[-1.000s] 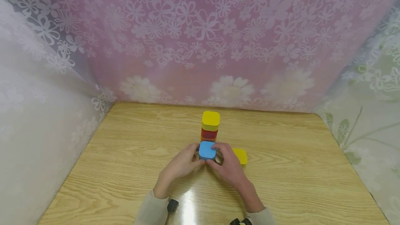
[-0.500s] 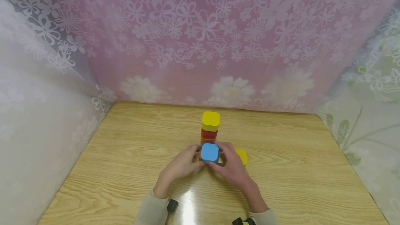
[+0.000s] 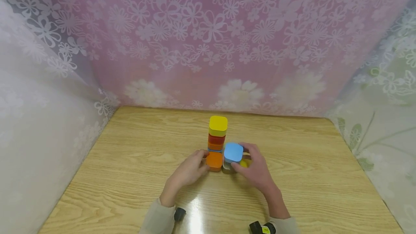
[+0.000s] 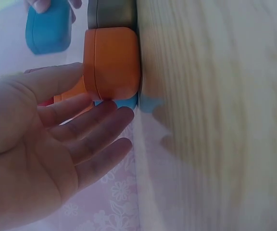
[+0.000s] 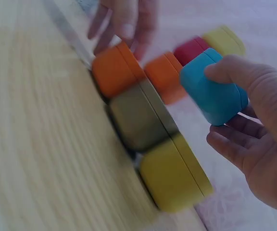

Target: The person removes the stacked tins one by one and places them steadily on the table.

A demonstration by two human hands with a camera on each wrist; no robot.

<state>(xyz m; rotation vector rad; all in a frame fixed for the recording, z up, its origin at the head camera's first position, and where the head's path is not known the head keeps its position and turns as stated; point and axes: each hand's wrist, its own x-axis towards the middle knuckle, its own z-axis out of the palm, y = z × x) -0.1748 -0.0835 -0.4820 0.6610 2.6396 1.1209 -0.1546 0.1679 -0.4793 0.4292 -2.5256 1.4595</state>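
My right hand [image 3: 259, 170] pinches a small blue lidded box [image 3: 233, 151] between thumb and fingers, holding it raised over a grey box [image 5: 138, 118]. My left hand [image 3: 187, 170] lies beside an orange box [image 3: 214, 160], fingertips right at its left side; in the left wrist view its fingers [image 4: 105, 139] are extended and loosely spread. The orange, grey and yellow box [image 5: 174, 175] stand side by side in a row on the table. Behind the orange one rises a stack with a yellow box [image 3: 218, 124] on top, then red, orange and blue below.
The wooden table [image 3: 130, 147] reaches back to a pink flowered curtain [image 3: 195, 46]. Pale patterned curtains hang at both sides. A dark wrist device [image 3: 261, 228] sits at the right cuff.
The blue box has been lifted off the orange box and carried right by my right hand, uncovering the orange box. My left hand has stayed nearly in place.
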